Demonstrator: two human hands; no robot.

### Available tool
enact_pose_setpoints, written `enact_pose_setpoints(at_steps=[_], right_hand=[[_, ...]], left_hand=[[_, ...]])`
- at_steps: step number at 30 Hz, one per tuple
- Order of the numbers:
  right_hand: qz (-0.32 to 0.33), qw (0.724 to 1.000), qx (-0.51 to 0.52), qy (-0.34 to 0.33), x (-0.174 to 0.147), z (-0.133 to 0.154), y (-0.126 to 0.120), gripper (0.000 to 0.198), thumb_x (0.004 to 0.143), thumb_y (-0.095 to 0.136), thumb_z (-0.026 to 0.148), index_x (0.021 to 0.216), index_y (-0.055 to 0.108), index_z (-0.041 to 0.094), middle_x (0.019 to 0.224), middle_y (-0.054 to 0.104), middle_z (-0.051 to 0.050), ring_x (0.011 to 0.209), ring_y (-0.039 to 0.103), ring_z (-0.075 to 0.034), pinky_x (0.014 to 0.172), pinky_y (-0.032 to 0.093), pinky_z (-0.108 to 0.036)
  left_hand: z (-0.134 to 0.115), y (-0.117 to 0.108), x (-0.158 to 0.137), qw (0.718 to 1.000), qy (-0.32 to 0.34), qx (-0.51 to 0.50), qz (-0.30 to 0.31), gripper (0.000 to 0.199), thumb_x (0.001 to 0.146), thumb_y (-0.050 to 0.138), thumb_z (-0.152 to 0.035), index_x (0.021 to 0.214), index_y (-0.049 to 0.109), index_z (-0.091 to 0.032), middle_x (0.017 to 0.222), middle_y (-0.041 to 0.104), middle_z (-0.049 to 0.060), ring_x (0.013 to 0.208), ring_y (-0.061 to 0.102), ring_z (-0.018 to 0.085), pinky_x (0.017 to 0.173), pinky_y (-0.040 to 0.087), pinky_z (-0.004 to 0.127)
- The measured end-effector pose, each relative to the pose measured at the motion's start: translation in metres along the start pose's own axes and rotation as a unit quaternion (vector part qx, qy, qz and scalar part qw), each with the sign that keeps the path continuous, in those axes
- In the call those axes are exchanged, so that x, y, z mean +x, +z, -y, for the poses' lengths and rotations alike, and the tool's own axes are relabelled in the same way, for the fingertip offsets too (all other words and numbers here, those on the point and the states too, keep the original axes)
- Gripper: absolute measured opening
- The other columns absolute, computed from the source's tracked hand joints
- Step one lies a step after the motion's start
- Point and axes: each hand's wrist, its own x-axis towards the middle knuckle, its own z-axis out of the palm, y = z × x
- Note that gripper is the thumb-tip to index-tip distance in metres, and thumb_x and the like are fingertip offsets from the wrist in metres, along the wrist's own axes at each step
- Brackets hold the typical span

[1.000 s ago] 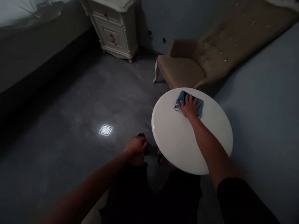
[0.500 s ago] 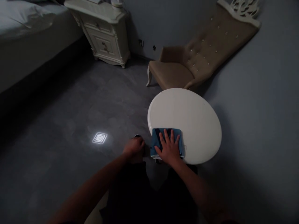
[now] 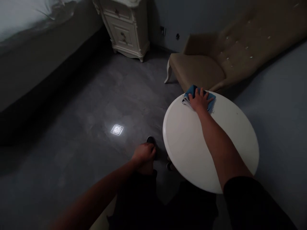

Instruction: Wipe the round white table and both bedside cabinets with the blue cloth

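Observation:
My right hand (image 3: 199, 100) lies with its fingers spread over a folded blue cloth (image 3: 211, 97) and presses it against the tabletop. The cloth has dark patches and a pale edge. It rests at the far rim of a round white table (image 3: 192, 143), and my forearm reaches across the top. Lower down, my left hand (image 3: 145, 152) is closed in a loose fist by my leg, left of the table. Whatever may be inside that fist is hidden.
Just beyond the table stands a tan tufted armchair (image 3: 196, 68) with a pale curved leg. A white nightstand (image 3: 124, 30) is at the back, beside a bed (image 3: 48, 48) on the left. A bright square light patch (image 3: 117, 129) shows on the grey floor. My shoe (image 3: 151, 139) is near my left hand.
My right hand has slid the cloth from the table's near left edge to its far rim. The left hand stays closed by my leg. The view has shifted, cutting off more of the chair.

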Motion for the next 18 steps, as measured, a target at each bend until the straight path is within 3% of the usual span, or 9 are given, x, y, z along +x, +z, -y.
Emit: enact_pose_setpoints(at_steps=[3,7,13,16,18], right_hand=[[-0.002,1.000,0.001,0.017,0.028,0.006,0.001,0.088,0.114,0.020,0.072,0.183,0.029,0.018,0.189,0.018,-0.022,0.169,0.015,-0.059,0.122,0.014,-0.099],[-0.003,0.999,0.022,-0.026,0.005,0.032,0.000,0.083,0.115,0.024,0.070,0.181,0.038,0.021,0.189,0.023,-0.019,0.169,0.015,-0.059,0.124,0.009,-0.097],[0.013,0.979,0.071,-0.190,-0.123,0.085,0.001,0.077,0.113,0.045,0.069,0.176,0.048,0.026,0.189,0.028,-0.010,0.172,0.015,-0.055,0.130,0.003,-0.091],[0.019,0.959,0.101,-0.265,-0.200,0.085,0.003,0.076,0.110,0.055,0.066,0.173,0.052,0.024,0.189,0.028,-0.009,0.173,0.013,-0.054,0.132,0.002,-0.088],[0.022,0.953,0.108,-0.282,-0.251,0.068,0.006,0.077,0.107,0.058,0.066,0.174,0.052,0.028,0.190,0.026,-0.004,0.174,0.012,-0.051,0.136,0.004,-0.084]], left_hand=[[0.001,0.000,0.001,1.000,0.001,-0.001,-0.008,0.039,0.111,0.050,-0.040,0.100,0.082,-0.021,0.110,0.084,0.013,0.101,0.078,0.027,0.085,0.052,0.036],[-0.001,0.003,0.002,1.000,-0.003,0.001,-0.019,0.038,0.111,0.052,-0.040,0.102,0.083,-0.021,0.111,0.084,0.014,0.102,0.078,0.028,0.085,0.052,0.036],[-0.012,0.011,0.002,0.999,-0.005,0.017,-0.029,0.039,0.112,0.050,-0.040,0.104,0.083,-0.020,0.110,0.084,0.015,0.103,0.078,0.028,0.088,0.051,0.036],[-0.018,0.013,-0.003,0.999,-0.002,0.043,-0.031,0.040,0.112,0.049,-0.038,0.107,0.083,-0.018,0.113,0.084,0.017,0.106,0.078,0.030,0.090,0.052,0.036],[-0.020,0.015,-0.008,0.998,-0.007,0.051,-0.037,0.037,0.111,0.053,-0.038,0.111,0.083,-0.016,0.115,0.084,0.018,0.108,0.078,0.030,0.092,0.052,0.036]])
